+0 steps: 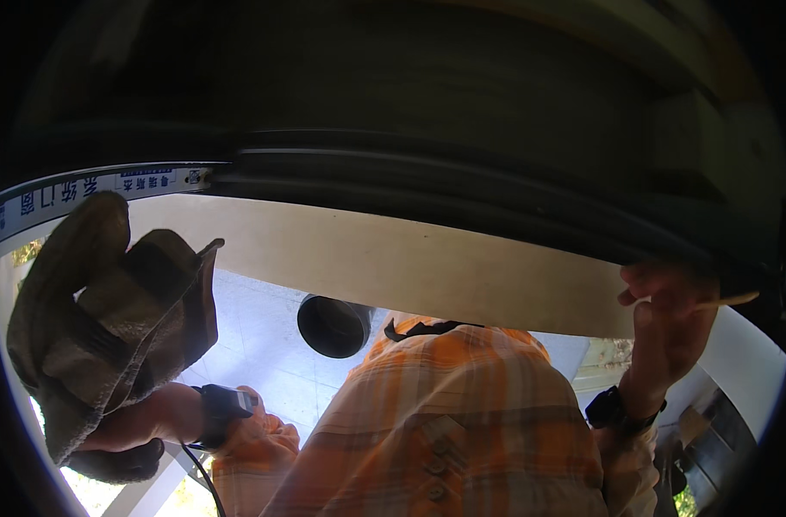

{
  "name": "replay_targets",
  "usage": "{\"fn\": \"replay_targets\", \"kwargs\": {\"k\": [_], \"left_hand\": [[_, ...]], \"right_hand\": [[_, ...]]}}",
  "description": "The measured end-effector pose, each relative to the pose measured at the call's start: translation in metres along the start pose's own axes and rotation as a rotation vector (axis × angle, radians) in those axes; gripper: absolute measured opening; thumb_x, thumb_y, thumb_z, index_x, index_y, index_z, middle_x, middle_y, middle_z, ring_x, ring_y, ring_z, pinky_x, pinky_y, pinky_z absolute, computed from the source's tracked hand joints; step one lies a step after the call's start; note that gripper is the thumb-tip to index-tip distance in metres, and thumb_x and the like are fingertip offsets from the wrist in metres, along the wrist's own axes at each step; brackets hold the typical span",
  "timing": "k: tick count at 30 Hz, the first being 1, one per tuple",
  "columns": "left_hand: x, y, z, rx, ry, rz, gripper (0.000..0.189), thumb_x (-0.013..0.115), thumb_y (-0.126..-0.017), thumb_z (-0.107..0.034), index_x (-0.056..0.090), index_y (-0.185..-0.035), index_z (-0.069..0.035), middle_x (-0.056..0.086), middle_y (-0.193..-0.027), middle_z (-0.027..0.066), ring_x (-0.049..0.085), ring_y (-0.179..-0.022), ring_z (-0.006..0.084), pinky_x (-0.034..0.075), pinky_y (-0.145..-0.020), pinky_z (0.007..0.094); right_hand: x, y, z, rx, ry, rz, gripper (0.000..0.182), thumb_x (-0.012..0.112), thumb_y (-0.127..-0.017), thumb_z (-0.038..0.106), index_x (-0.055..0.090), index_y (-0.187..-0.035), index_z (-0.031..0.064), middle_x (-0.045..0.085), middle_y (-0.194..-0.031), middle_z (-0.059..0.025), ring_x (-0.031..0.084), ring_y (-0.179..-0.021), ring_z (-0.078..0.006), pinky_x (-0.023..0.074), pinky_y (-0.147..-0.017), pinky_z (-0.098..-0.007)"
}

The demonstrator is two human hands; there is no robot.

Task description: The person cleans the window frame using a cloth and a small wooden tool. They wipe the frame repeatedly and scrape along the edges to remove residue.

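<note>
At the left, my left hand (141, 417) is mostly covered by a thick dark cloth (134, 304), which it holds bunched up. The fingers are hidden in its folds. On the right, my right hand (674, 310) is up against the underside of a dark frame (464, 207), its fingers bent. A thin, light-coloured stick (729, 301) pokes out from that hand. Beside the cloth, a white strip (57, 190) with blue writing lies along the frame.
Below the frame runs a pale wall or sill (425, 252). A black round bucket (333, 326) stands on the light floor (264, 336). Dark panes or surfaces (367, 77) fill the upper view. A black cable (202, 475) hangs from the device on my left wrist.
</note>
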State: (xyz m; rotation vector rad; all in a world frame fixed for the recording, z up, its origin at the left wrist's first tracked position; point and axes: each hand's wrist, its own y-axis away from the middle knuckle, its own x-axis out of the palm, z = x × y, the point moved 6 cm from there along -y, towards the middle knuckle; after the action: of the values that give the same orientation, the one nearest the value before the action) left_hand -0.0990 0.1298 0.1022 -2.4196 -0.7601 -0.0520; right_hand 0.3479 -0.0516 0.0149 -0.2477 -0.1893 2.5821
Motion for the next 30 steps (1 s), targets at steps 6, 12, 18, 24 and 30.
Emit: {"fn": "replay_targets", "kwargs": {"k": [6, 12, 18, 24, 30], "left_hand": [[0.035, -0.021, 0.028, -0.149, 0.261, 0.25, 0.048, 0.037, -0.097, -0.042, 0.05, -0.124, -0.005, 0.053, -0.126, 0.0152, 0.052, -0.117, 0.0308, 0.039, -0.103, 0.0487], [0.139, -0.009, 0.051, -0.597, 0.895, 0.991, 0.046, 0.036, -0.098, -0.04, 0.051, -0.123, -0.004, 0.055, -0.125, 0.0149, 0.054, -0.116, 0.0306, 0.042, -0.1, 0.0498], [0.21, -0.005, 0.081, -0.593, 0.735, 0.792, 0.045, 0.041, -0.098, -0.043, 0.048, -0.131, -0.013, 0.054, -0.13, 0.0052, 0.052, -0.119, 0.0231, 0.04, -0.102, 0.0404], [0.274, 0.027, 0.16, -0.553, 0.295, 0.92, 0.045, 0.069, -0.086, -0.025, 0.054, -0.126, -0.012, 0.059, -0.123, 0.0038, 0.053, -0.116, 0.0198, 0.04, -0.1, 0.0401], [0.153, -0.004, 0.282, -0.838, 0.785, 1.101, 0.057, 0.077, -0.074, -0.022, 0.055, -0.125, -0.01, 0.057, -0.125, 0.0115, 0.055, -0.115, 0.027, 0.043, -0.101, 0.0444]], "right_hand": [[0.069, -0.06, 0.023, 0.111, 0.071, 0.279, 0.026, 0.056, -0.086, 0.002, 0.04, -0.106, 0.0073, 0.057, -0.106, -0.0157, 0.061, -0.1, -0.0253, 0.0522, -0.071, -0.0285], [0.155, -0.121, 0.016, 0.292, -0.048, 0.495, 0.038, 0.061, -0.088, 0.017, 0.047, -0.12, 0.0026, 0.058, -0.11, -0.0131, 0.058, -0.103, -0.0172, 0.0483, -0.072, -0.0235], [0.19, -0.156, 0.053, 0.284, -0.136, 0.494, 0.029, 0.064, -0.086, 0.015, 0.048, -0.102, -0.0021, 0.054, -0.075, -0.0052, 0.053, -0.066, -0.0101, 0.0405, -0.052, -0.0225], [0.086, -0.234, -0.011, 0.215, -0.069, 0.343, 0.02, 0.064, -0.086, 0.009, 0.047, -0.09, 0.0013, 0.052, -0.068, -0.0025, 0.046, -0.055, -0.0069, 0.0371, -0.046, -0.019], [0.083, -0.201, -0.035, -0.138, -0.139, 0.062, 0.015, 0.061, -0.081, 0.001, 0.048, -0.087, 0.0066, 0.054, -0.069, -0.0005, 0.043, -0.049, -0.0057, 0.0305, -0.042, -0.018]]}}
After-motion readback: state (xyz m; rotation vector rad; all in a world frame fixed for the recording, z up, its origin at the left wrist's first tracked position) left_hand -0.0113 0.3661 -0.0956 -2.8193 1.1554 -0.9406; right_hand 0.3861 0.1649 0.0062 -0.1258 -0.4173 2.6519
